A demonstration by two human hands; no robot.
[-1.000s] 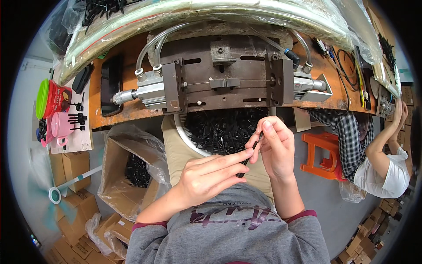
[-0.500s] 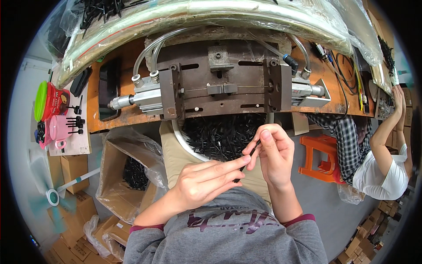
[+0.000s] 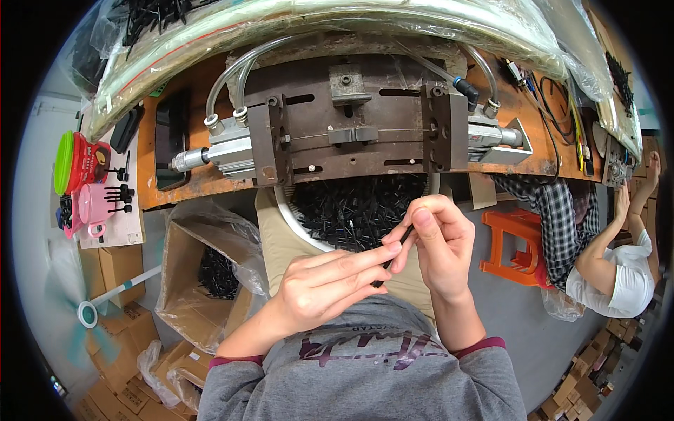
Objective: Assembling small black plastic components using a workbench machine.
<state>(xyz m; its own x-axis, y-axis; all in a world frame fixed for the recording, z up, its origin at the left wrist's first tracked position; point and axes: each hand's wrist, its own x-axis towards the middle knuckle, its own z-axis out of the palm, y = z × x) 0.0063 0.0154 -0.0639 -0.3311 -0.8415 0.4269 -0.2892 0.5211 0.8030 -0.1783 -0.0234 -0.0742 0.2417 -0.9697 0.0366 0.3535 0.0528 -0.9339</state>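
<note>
My right hand [image 3: 444,245] pinches the upper end of a thin black plastic stick [image 3: 406,235] between thumb and fingers. My left hand [image 3: 323,284] closes on the stick's lower part, its fingers stretched across it. A small dark end pokes out below the left fingertips; the rest is mostly hidden by the fingers. Just beyond my hands, a white-rimmed basin [image 3: 289,221] at my lap is full of similar black sticks [image 3: 351,210]. Above it, at the bench edge, sits a brown metal fixture [image 3: 316,151] with two small grey blocks [image 3: 353,135] at its middle.
Silver air cylinders [image 3: 232,151] with clear hoses flank the fixture on the wooden bench [image 3: 165,200]. A lined cardboard box [image 3: 186,302] stands left, near a pink cup [image 3: 95,203] and a fan [image 3: 86,314]. At right are an orange stool [image 3: 516,245] and a co-worker in white [image 3: 611,281].
My hands keep almost the same grip on the black stick. The view has shifted slightly. At the right, the co-worker's arms have lowered and their hands have moved apart.
</note>
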